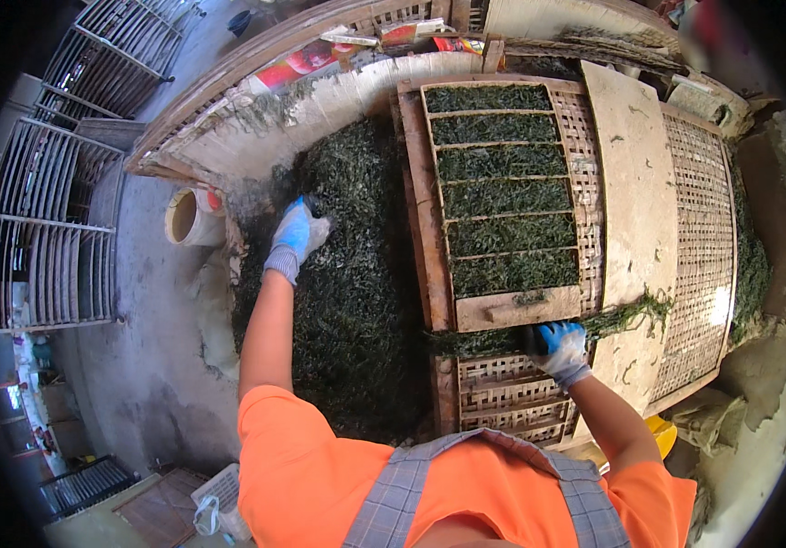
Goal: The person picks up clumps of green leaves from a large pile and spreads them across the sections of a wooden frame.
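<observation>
The slatted wooden frame [448, 219] lies on the woven lattice [580, 137] right of centre, and its six compartments are all covered with dark green leafy bits [507, 194]. The gloved left hand [300, 230] reaches down onto the loose heap [342, 283] on the left, fingertips at the leaves; whether its grip has closed on any, I cannot tell. The gloved right hand [564, 349] is at the near side of the frame, over a loose strip of greens [635, 315], with its fingers bent; something dark shows beside them, but I cannot tell what it is or whether that grip is clenched on it. The step in hand looks like levelling and tidying the layer. To do it well, I would sweep the stray strip leftward, back to the heap, in light, flat strokes, without nudging the frame askew. The plain near board [502, 313] carries a small clump that is best brushed off as well. Any top-up from the heap should be a modest pinch, loosened first and pressed evenly into corners, so that every slat stays visible.
</observation>
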### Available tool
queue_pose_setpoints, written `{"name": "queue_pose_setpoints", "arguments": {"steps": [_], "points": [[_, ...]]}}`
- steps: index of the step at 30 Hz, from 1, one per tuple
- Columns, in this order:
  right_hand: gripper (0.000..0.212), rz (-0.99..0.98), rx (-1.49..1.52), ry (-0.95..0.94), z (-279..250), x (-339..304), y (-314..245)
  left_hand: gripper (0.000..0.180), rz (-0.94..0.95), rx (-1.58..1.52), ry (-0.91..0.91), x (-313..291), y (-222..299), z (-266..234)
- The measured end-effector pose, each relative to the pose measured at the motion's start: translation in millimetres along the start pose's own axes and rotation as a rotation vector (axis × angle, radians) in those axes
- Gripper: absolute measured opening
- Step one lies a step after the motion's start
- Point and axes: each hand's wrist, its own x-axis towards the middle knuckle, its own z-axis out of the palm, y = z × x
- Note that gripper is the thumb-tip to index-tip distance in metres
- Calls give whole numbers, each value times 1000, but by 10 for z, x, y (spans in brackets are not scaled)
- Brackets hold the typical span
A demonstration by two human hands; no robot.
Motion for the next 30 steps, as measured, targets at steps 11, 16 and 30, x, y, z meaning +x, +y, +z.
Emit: {"name": "queue_pose_setpoints", "arguments": {"steps": [11,16,30], "points": [[26,-46,45,158,-44,74,-4,25,25,-854,154,66,342,201],[25,-67,118,131,-138,176,-103,52,-6,-145,342,-77,-190,685],[54,111,13,-466,-434,297,-180,28,242,-962,207,-1280,1908,-642]]}}
